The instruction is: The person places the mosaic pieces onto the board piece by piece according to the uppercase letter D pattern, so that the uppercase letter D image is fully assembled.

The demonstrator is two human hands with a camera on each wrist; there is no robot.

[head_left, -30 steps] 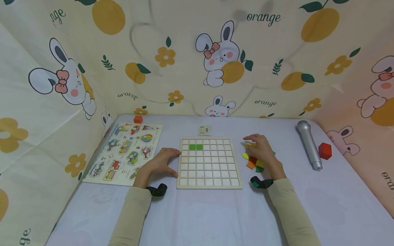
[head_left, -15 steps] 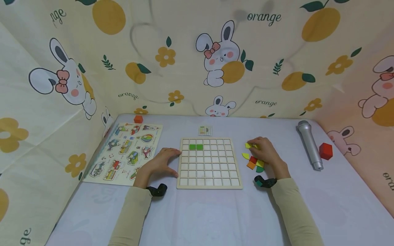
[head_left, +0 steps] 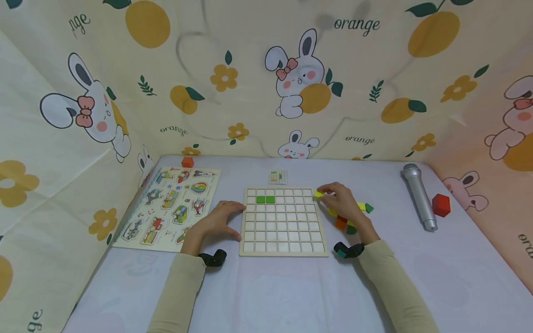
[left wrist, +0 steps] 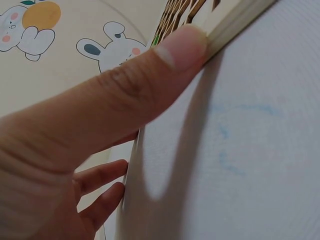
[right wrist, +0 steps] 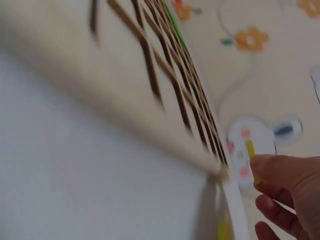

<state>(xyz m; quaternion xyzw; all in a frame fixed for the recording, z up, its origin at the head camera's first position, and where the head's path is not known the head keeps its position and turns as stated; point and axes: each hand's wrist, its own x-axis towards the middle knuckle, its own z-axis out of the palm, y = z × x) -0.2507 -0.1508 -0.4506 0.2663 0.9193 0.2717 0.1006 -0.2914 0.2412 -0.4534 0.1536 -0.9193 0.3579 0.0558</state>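
Note:
A wooden grid board (head_left: 283,254) lies flat in the middle of the table, with two green square tiles (head_left: 265,200) side by side in its second row. Along its left edge rests my left hand (head_left: 214,223), fingers and thumb extended; the left wrist view shows the thumb (left wrist: 115,95) right at the board's side. Between thumb and fingers my right hand (head_left: 343,203) pinches a small yellow tile (right wrist: 251,148), at the board's upper right corner. Partly hidden under that hand is a loose group of coloured tiles (head_left: 340,224), in red, orange, yellow and green.
A small pattern card (head_left: 278,176) lies behind the board. To the left is a sheet of printed pictures (head_left: 166,208), with an orange-red block (head_left: 187,162) behind it. A silver microphone (head_left: 418,196) and a red block (head_left: 441,205) lie at the right.
My right hand reached into the loose tiles, took up a yellow one and moved left with it to the board's upper right corner. The left hand has stayed in place.

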